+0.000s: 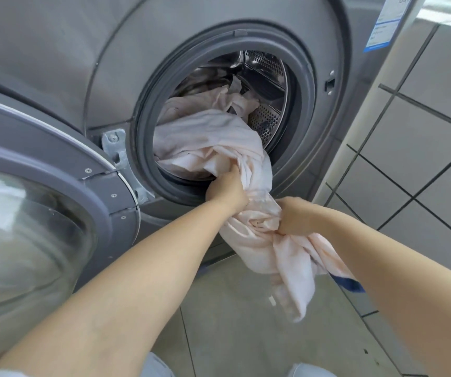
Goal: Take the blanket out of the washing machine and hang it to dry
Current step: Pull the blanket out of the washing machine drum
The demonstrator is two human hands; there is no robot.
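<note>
While both hands grip it | blanket (248, 240): pale pink, twisted, half out of drum (269, 77)

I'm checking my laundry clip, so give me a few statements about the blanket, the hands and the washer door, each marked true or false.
1. Both hands grip the blanket. True: left hand, right hand.
2. The washer door is closed. False: it stands open at the left.
3. The blanket is fully out of the drum. False: much of it is still inside.
4. A blanket end hangs toward the floor. True.
</note>
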